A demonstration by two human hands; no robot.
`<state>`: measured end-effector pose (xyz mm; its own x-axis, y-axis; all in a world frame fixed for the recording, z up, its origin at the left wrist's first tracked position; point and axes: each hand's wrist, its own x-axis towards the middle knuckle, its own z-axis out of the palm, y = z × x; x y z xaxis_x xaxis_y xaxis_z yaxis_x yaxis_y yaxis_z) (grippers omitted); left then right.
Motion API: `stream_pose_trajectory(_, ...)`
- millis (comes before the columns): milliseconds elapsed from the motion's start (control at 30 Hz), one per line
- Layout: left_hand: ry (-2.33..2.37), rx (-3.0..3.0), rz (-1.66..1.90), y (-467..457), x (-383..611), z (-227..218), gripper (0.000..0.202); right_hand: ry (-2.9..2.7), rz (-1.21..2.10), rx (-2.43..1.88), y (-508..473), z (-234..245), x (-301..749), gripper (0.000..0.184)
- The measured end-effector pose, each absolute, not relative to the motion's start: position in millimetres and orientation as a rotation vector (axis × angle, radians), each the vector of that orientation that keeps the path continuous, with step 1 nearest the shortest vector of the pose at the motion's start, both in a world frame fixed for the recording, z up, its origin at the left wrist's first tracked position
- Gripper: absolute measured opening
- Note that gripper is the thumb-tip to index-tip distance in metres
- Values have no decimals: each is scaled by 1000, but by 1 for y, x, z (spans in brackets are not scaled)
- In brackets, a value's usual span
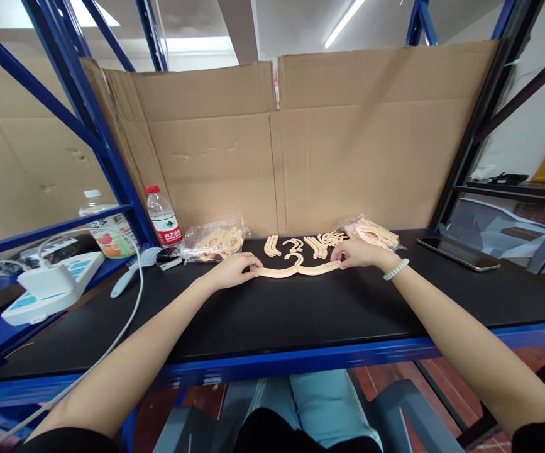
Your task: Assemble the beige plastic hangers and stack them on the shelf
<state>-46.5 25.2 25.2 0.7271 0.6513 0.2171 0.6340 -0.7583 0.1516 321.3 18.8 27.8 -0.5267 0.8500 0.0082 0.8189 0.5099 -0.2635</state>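
Observation:
Two long, pale, curved strips that look like wood lie end to end on the black tabletop, their inner ends meeting in the middle. The thumb and fingers of my left hand (234, 270) are closed on the outer end of the left curved strip (276, 273). My right hand (361, 253), with a beaded bracelet at the wrist, pinches the outer end of the right curved strip (318, 270). Just behind the joint sits a small curled piece (295, 257). Farther back are several short curved pieces (272, 246), another curled piece (293, 245) and more slim pieces (317, 246).
Clear plastic bags of similar pieces, one left (215, 240) and one right (371, 232), stand against the cardboard wall (215, 157). A phone (458, 253) lies at right. At left are a water bottle (165, 220), a brush (135, 269), a power strip (53, 292) and a white cable (133, 314).

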Motion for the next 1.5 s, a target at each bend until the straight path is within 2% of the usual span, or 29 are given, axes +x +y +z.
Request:
stream_pose_trajectory(1133, 1053, 2872, 395, 29, -50, 24, 20, -2581, 416, -1377, 25, 23, 323, 16)
stream_pose_trajectory(1367, 1090, 2854, 428, 26, -48, 24, 34, -2574, 404, -1423, 26, 21, 324, 17)
stream_pose_trajectory(1500, 1097, 2862, 396, 24, -47, 27, 27, -2559, 416, -1422, 25, 22, 324, 19)
